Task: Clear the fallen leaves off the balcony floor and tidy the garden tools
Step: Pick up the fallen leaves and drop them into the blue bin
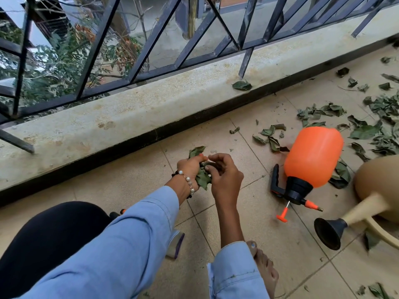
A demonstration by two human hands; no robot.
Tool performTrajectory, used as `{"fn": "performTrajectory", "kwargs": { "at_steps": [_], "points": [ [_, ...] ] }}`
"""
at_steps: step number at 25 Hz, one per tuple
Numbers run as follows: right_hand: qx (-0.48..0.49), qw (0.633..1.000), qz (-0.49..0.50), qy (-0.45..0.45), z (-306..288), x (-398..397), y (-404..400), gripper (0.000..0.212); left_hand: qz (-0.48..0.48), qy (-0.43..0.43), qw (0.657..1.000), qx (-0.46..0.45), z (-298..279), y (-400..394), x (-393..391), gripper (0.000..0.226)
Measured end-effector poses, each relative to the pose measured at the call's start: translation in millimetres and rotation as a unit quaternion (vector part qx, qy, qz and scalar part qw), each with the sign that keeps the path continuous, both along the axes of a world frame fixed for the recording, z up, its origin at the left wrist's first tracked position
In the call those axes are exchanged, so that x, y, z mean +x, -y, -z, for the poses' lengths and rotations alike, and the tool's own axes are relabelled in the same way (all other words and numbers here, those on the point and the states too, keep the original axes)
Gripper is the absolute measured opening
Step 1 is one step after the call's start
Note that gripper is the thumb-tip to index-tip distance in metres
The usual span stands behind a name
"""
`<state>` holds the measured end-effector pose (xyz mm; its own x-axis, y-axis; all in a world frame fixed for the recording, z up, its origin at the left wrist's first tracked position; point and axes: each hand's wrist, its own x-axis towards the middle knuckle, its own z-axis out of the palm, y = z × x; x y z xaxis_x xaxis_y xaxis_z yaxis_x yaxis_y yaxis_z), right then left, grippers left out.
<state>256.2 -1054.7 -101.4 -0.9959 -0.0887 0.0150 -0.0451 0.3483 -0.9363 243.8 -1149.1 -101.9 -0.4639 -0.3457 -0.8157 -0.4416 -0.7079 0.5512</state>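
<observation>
Left of the hands, a black-clad knee point(43, 234) fills the lower corner, and the railing point(108, 39) stands on a pale ledge point(129, 113) beyond them. The left hand point(191, 167), wearing a bead bracelet point(189, 182) at the wrist, is curled around a bunch of leaves point(201, 175), one leaf sticking up past its fingers. The right hand point(224, 175) sits just beside it, fingers bent in and pinching the same bunch, so both hands hold it together above the tiles point(248, 234). Both forearms wear blue sleeves point(129, 244). Below the right hand a bare foot point(265, 270) rests on the floor. To the right of the hands, an orange sprayer point(313, 158) lies on its side, its black pump head pointing toward the person. More fallen leaves point(380, 126) are scattered beyond and to the right of it, well apart from the hands. At the far right lies a tan watering can point(380, 186), its black rose point(328, 233) nearest the foot.
</observation>
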Motion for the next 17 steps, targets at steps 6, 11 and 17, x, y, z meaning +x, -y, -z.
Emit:
{"fn": "performTrajectory", "kwargs": {
  "at_steps": [6, 11, 17],
  "points": [
    [0.046, 0.988, -0.126, 0.071, 19, -17, -8, 0.039, 0.067, -0.029, 0.996, 0.052, 5, 0, -3, 0.025],
    [-0.006, 0.978, -0.122, 0.17, 23, -57, -9, 0.049, 0.035, -0.007, 0.999, 0.008, 8, 4, -9, 0.017],
    [0.322, 0.941, -0.084, 0.07, 70, -174, -8, 0.047, 0.048, 0.007, 0.999, -0.009, 13, 29, 0, 0.023]
  ]
}}
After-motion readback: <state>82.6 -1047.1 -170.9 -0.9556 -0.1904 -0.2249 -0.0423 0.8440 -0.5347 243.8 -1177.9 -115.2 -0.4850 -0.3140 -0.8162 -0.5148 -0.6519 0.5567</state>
